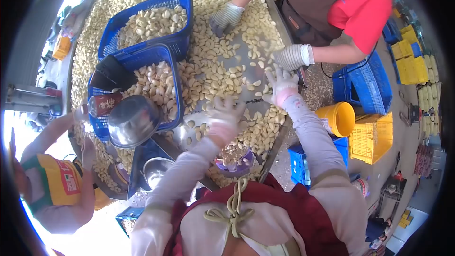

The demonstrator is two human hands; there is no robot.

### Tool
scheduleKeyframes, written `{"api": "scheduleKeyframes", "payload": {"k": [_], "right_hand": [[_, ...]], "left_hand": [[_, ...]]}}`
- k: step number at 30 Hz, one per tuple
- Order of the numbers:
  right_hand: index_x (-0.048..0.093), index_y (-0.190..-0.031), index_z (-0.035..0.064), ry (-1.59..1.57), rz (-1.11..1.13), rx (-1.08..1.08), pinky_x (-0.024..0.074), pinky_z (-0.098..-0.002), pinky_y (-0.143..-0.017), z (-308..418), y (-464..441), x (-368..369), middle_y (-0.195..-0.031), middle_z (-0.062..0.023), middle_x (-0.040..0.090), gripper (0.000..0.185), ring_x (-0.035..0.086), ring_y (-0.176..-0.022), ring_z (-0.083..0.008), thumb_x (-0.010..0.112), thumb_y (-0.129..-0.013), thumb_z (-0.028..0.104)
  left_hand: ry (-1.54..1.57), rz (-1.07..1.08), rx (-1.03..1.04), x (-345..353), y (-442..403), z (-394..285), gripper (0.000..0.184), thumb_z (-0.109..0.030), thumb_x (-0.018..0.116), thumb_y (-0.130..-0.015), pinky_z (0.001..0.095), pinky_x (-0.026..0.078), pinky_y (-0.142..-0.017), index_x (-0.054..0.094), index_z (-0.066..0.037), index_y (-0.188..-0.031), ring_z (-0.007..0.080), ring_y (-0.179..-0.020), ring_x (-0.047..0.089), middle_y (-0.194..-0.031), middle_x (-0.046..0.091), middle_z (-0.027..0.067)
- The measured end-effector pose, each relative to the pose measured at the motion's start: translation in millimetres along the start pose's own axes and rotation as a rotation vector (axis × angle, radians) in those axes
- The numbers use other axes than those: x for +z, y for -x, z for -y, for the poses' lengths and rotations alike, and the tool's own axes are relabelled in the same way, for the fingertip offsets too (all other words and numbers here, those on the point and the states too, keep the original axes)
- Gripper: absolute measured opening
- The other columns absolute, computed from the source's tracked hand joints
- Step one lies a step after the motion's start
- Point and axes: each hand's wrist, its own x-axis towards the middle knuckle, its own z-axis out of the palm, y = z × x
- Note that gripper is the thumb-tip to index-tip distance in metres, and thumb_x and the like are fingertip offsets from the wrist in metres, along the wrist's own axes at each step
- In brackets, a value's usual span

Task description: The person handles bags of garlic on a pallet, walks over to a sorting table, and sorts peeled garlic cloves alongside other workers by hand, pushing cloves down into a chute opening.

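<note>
My left hand, in a pale glove, is over the metal table among peeled garlic cloves. Motion blurs its fingers, but they look spread, with nothing visible in them. To the right, my right hand, gloved too, lies open near the table's edge with its fingers apart. Close beyond it is a co-worker's striped glove. Below my left hand, between my forearms, stands a purple bowl with scraps in it. Loose cloves are spread between my hands and the near edge.
Two blue baskets of garlic stand at left, with a metal bowl tilted on the nearer one. Another person is at far left. A yellow bucket and a yellow crate stand on the floor at right.
</note>
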Motion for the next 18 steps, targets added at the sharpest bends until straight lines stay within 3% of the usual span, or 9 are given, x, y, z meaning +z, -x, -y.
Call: {"api": "scheduleKeyframes", "payload": {"k": [4,6,9,11,12,13,14,15,18], "right_hand": [[0.041,-0.154,0.0089,0.100,0.043,-0.081,0.0439,-0.0537,-0.098,28,67,16,-0.131,-0.0194,0.053,0.088,0.054,-0.115,-0.0333,0.069,-0.084,0.054],[0.044,-0.152,0.0104,0.072,0.071,-0.264,0.0479,-0.0523,-0.095,51,104,58,-0.127,-0.0207,0.055,0.085,0.057,-0.112,-0.0365,0.071,-0.083,0.052],[0.055,-0.145,0.0159,-0.187,0.358,-0.404,0.0513,-0.0477,-0.098,85,127,45,-0.129,-0.0213,0.062,0.070,0.061,-0.121,-0.0371,0.071,-0.085,0.048],[0.067,-0.132,0.0142,-0.772,0.431,-0.711,0.0557,-0.0435,-0.091,86,87,34,-0.108,-0.0213,0.070,0.050,0.069,-0.102,-0.0341,0.071,-0.087,0.037],[0.072,-0.121,0.0101,-0.819,0.238,-0.541,0.0569,-0.0407,-0.089,92,62,15,-0.097,-0.0223,0.072,0.036,0.071,-0.086,-0.0343,0.068,-0.089,0.028],[0.073,-0.120,0.0107,-0.774,0.184,-0.324,0.0556,-0.0420,-0.092,97,30,-8,-0.110,-0.0177,0.072,0.034,0.069,-0.101,-0.0331,0.069,-0.090,0.028],[0.070,-0.128,0.0155,-0.553,-0.168,-0.406,0.0509,-0.0451,-0.101,98,-8,4,-0.132,-0.0163,0.065,0.042,0.061,-0.120,-0.0358,0.070,-0.091,0.035],[0.062,-0.134,0.0170,-0.434,-0.589,-0.341,0.0447,-0.0522,-0.101,110,-46,21,-0.135,-0.0155,0.058,0.049,0.058,-0.119,-0.0394,0.068,-0.092,0.041],[0.056,-0.144,0.0189,-0.309,-0.418,-0.315,0.0341,-0.0534,-0.111,126,-65,15,-0.148,-0.0145,0.049,0.058,0.047,-0.134,-0.0382,0.069,-0.091,0.040]], "left_hand": [[-0.036,0.156,0.175,28,38,-33,0.077,-0.049,0.069,-0.090,0.0741,0.027,-0.109,0.039,-0.029,-0.158,0.0530,-0.149,0.025,-0.166,0.027,0.0171],[-0.084,0.062,0.261,80,78,-13,0.069,-0.048,0.067,-0.091,0.0763,0.027,-0.107,0.046,-0.026,-0.154,0.0521,-0.149,0.024,-0.168,0.023,0.0164],[-0.077,0.068,0.315,87,122,22,0.053,-0.039,0.076,-0.085,0.0653,0.038,-0.106,0.065,-0.019,-0.132,0.0461,-0.138,0.044,-0.152,0.048,0.0195],[0.532,0.839,0.484,62,103,58,0.037,-0.028,0.073,-0.086,0.0478,0.050,-0.098,0.070,-0.013,-0.120,0.0371,-0.119,0.063,-0.125,0.066,0.0210],[0.408,0.548,0.360,50,83,68,0.034,-0.021,0.071,-0.087,0.0451,0.053,-0.092,0.069,-0.008,-0.118,0.0365,-0.110,0.066,-0.116,0.069,0.0199],[0.301,0.287,0.195,38,64,77,0.030,-0.015,0.069,-0.089,0.0423,0.056,-0.086,0.069,-0.004,-0.117,0.0359,-0.102,0.069,-0.106,0.071,0.0188],[0.542,-0.163,0.070,16,54,83,0.037,-0.017,0.070,-0.089,0.0441,0.055,-0.090,0.065,-0.005,-0.123,0.0372,-0.106,0.066,-0.119,0.067,0.0197],[0.159,-0.248,0.068,-6,37,86,0.050,-0.020,0.071,-0.088,0.0446,0.052,-0.095,0.056,-0.004,-0.133,0.0387,-0.114,0.061,-0.130,0.059,0.0207],[-0.245,-0.469,0.009,43,-5,107,0.058,-0.022,0.071,-0.088,0.0449,0.050,-0.098,0.049,-0.003,-0.138,0.0388,-0.118,0.057,-0.131,0.054,0.0207]]}}
